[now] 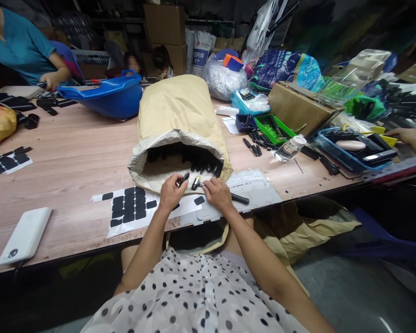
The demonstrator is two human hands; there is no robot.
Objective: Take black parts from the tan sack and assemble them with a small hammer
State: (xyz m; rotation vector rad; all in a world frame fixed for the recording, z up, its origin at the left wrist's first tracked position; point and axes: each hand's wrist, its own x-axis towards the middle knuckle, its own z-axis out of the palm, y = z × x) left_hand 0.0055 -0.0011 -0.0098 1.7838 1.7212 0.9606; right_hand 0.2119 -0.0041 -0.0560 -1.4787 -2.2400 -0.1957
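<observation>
My left hand (169,194) has thumb and fingertips pinched on a small black piece (184,179), just in front of the open mouth of the paper sack (180,104). The piece's long axis slants: its far end points away from me and to the right, and its near end goes in under my fingers.

My right hand (217,193) is closed around the shaft of a small hammer (195,184), fingers bent together close behind the head. The hammer lies nearly crosswise to me, head to the left, black grip (240,199) sticking out to the right and a little nearer my body, over the grey board (258,187). The head runs across the shaft, its yellowish end towards the sack (the black end faces me). Piece and hammer head sit near each other, apart.

More black pieces (208,168) lie inside the sack's mouth. Beside my left wrist, black patches (129,203) stick to a white sheet (189,203) on the table (72,175).
</observation>
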